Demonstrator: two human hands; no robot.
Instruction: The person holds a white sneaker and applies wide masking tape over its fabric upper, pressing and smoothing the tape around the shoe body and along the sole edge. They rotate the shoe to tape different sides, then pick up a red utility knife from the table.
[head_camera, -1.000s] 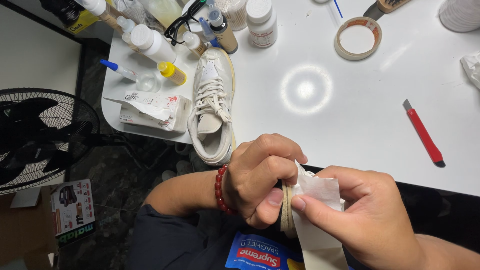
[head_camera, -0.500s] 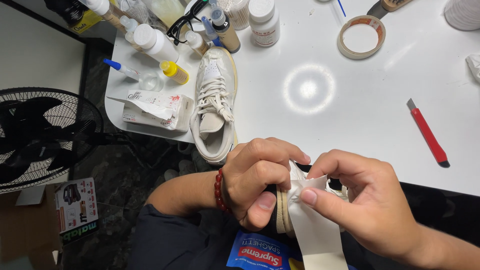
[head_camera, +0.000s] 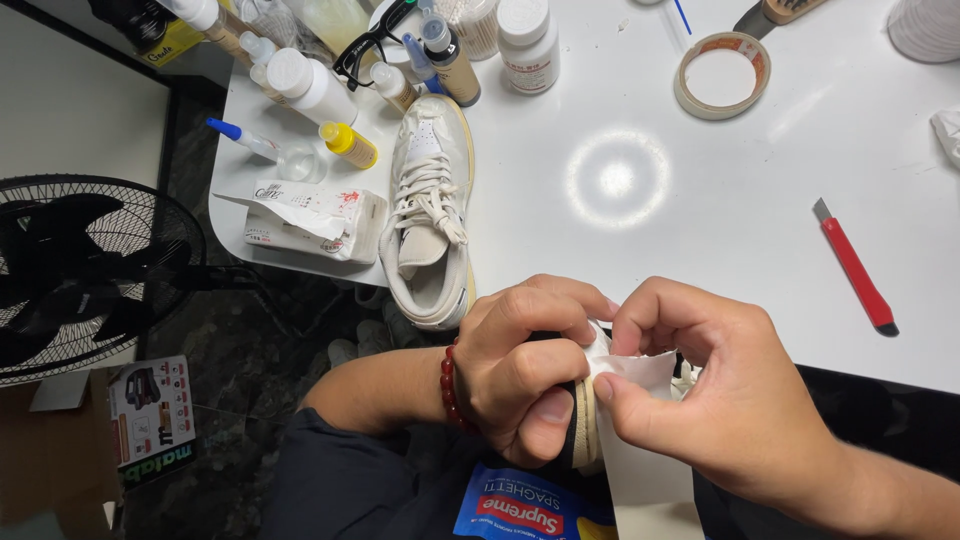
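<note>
Both hands now closer together below the tabletop edge: left hand clenched around shoe sole, right hand fingers curled further, pinching white paper tighter onto it.

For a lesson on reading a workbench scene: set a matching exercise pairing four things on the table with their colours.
Things:
1. knife
2. tape roll
3. glasses
4. small bottle

Colours:
A. black
B. yellow
C. red
D. tan

Pairs: 1-C, 2-D, 3-A, 4-B
</note>
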